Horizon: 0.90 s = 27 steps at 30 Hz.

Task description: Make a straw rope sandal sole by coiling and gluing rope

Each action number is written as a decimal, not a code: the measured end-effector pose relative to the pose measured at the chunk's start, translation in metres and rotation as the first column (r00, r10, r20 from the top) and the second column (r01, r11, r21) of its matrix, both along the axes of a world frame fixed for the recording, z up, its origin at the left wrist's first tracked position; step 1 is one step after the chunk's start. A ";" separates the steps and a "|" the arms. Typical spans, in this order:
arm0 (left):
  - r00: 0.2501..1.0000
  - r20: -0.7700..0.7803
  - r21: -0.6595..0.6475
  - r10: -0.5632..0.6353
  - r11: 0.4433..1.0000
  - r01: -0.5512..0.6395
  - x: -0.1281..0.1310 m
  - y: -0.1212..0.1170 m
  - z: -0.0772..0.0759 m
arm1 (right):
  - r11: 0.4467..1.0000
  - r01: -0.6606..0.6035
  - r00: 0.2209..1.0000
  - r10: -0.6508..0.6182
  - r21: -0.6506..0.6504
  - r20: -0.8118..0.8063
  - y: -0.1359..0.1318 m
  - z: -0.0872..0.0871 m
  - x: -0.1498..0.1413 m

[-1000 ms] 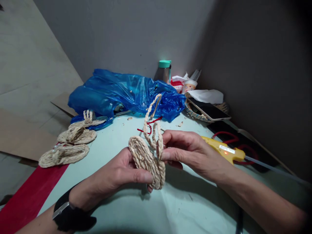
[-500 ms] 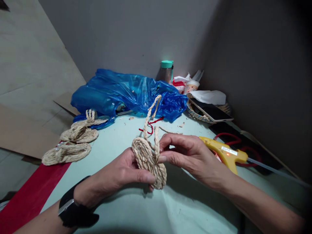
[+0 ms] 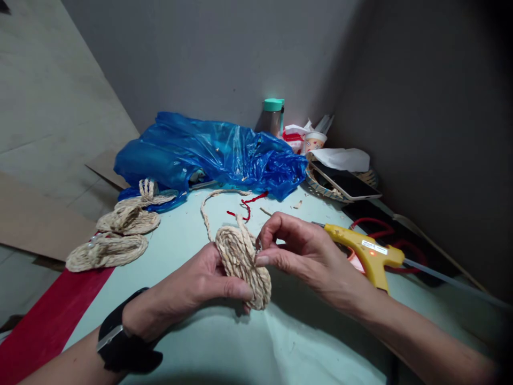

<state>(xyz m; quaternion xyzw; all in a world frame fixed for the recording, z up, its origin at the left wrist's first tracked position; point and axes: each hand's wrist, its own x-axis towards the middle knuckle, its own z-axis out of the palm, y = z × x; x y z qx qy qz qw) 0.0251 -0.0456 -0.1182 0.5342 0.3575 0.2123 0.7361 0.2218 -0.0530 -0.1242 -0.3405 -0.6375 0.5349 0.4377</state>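
A small slipper sole (image 3: 240,254), coiled from braided straw, is tilted upright above the table. My left hand (image 3: 212,280) is closed round its left and lower edge, thumb across the front. At the sole's right edge my right hand (image 3: 286,243) is closed, thumb and forefinger pinching the braided cord against the rim; the fingertips partly hide the pinch. A loose length of braided straw cord (image 3: 203,211) curves over the table behind the sole. To the left lie several finished-looking straw slippers (image 3: 110,251), one with pearly beads.
A yellow glue gun (image 3: 364,248) with its light on lies right of my right hand, near red-handled scissors (image 3: 374,227). Behind are a blue plastic bag (image 3: 212,149), a bottle (image 3: 273,117), a paper cup (image 3: 315,141) and a basket (image 3: 320,182) with a phone (image 3: 348,182). Red cord (image 3: 249,206) lies mid-table.
The loose cord, which stood up in a tall loop above the sole, has dropped to the left onto the table. My right hand has shifted slightly left against the sole's edge.
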 end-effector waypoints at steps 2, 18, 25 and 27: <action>1.000 0.011 -0.001 0.010 1.000 -0.010 0.000 0.000 -0.001 | 1.000 0.002 1.000 -0.002 0.019 0.005 0.000 -0.001 0.000; 0.987 0.133 -0.048 0.092 0.995 -0.086 0.006 -0.003 -0.006 | 1.000 0.014 0.997 -0.015 -0.004 -0.074 0.003 -0.003 -0.001; 0.975 0.183 -0.057 0.125 0.992 -0.116 0.006 -0.006 -0.007 | 0.992 0.110 0.994 -0.109 0.066 -0.011 -0.001 0.002 -0.003; 0.971 0.198 -0.069 0.135 0.990 -0.123 0.007 -0.005 -0.008 | 0.988 0.128 0.992 -0.129 0.087 0.005 -0.002 0.003 -0.001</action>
